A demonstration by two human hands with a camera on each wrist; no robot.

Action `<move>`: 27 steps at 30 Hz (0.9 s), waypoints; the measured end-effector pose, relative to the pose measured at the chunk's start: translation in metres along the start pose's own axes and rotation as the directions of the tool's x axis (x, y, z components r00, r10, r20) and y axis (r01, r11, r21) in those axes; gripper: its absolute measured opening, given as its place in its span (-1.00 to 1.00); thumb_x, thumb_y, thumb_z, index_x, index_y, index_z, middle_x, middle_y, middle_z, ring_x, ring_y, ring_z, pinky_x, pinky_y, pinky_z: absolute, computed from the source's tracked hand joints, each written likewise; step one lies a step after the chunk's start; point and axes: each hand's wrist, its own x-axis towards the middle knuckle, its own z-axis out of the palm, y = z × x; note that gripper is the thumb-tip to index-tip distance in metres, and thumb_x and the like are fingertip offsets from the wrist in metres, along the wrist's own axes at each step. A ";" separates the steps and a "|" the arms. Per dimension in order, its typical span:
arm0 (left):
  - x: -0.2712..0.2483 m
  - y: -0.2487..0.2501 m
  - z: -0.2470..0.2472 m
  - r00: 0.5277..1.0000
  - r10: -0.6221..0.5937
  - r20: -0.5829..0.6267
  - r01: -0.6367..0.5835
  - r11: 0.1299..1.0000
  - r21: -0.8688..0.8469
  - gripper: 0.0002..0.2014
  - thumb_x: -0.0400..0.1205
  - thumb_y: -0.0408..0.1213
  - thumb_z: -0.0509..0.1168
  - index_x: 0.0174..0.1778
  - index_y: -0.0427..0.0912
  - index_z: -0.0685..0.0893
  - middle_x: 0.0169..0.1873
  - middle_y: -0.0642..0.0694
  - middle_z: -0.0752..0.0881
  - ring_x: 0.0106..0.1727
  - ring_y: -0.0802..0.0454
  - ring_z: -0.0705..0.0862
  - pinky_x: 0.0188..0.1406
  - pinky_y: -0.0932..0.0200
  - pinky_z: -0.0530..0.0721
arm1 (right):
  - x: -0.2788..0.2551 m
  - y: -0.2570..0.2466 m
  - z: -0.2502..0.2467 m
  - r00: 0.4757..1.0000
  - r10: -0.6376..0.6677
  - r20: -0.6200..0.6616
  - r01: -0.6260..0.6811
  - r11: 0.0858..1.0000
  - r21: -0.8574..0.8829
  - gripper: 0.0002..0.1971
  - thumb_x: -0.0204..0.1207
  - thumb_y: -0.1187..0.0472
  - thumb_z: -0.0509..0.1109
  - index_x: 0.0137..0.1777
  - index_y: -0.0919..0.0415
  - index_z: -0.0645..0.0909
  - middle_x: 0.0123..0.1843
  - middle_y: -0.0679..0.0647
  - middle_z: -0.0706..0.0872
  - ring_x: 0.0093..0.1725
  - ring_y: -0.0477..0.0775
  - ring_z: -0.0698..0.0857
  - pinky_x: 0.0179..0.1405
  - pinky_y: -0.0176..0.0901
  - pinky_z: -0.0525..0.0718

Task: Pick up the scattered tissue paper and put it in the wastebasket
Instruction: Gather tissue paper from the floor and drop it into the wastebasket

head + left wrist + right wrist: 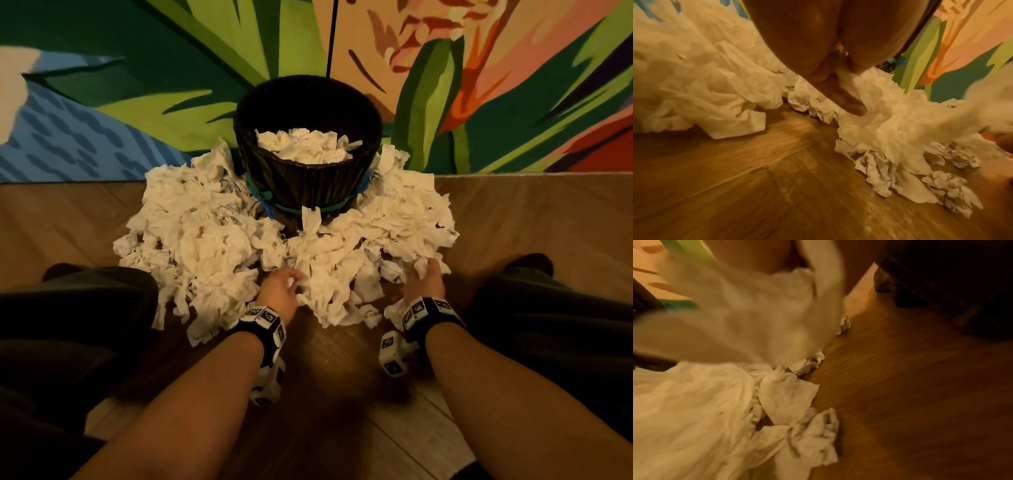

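A dark woven wastebasket [310, 181] stands against the wall, with crumpled tissue [306, 145] inside it. A big heap of white tissue paper [205, 233] rings it on the wooden floor. My left hand [285, 287] sits at the heap's near edge, fingers curled into a bunch of tissue [881, 116]; in the left wrist view the left hand [846, 92] presses into that bunch. My right hand [424, 278] grips tissue at the heap's near right. In the right wrist view a blurred tissue wad [756, 313] hangs from my right hand [777, 256].
My legs in dark trousers lie on either side, left leg [72, 308] and right leg [555, 325]. A painted mural wall [137, 85] stands right behind the basket. Bare wooden floor [342, 377] lies between my forearms. A dark shoe [941, 280] is near my right hand.
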 end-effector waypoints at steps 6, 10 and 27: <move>-0.001 -0.014 -0.004 0.992 -0.126 0.028 0.123 0.987 0.101 -0.78 0.76 -0.36 0.12 -0.05 -0.01 0.61 -0.16 -0.19 0.74 -0.30 -0.18 0.73 -0.37 0.05 0.71 | -0.010 0.000 -0.002 0.993 0.095 0.064 -0.089 0.992 -0.094 -0.68 0.68 0.12 0.34 0.40 0.12 0.63 0.22 0.21 0.74 -0.02 0.15 0.74 -0.16 -0.06 0.76; -0.005 -0.023 0.003 0.994 -0.089 0.068 0.064 0.949 0.310 -0.66 0.72 0.15 0.11 0.01 0.01 0.66 -0.14 -0.09 0.75 -0.10 -0.12 0.71 -0.17 0.15 0.57 | -0.019 0.010 0.011 0.952 0.076 0.296 0.065 0.896 -0.440 -0.43 0.59 -0.17 0.37 0.51 0.12 0.53 0.44 0.14 0.62 0.35 0.18 0.63 0.25 -0.07 0.60; 0.000 -0.017 0.055 0.870 -0.084 0.486 -0.227 0.807 0.545 -0.44 0.61 0.15 0.30 0.52 0.28 0.31 0.36 -0.14 0.61 0.31 -0.18 0.63 0.22 -0.04 0.62 | -0.031 0.038 0.030 0.866 0.106 0.489 0.163 0.864 -0.477 -0.16 0.29 0.00 0.61 0.50 -0.11 0.21 0.07 0.01 0.60 -0.14 0.05 0.61 -0.23 -0.11 0.60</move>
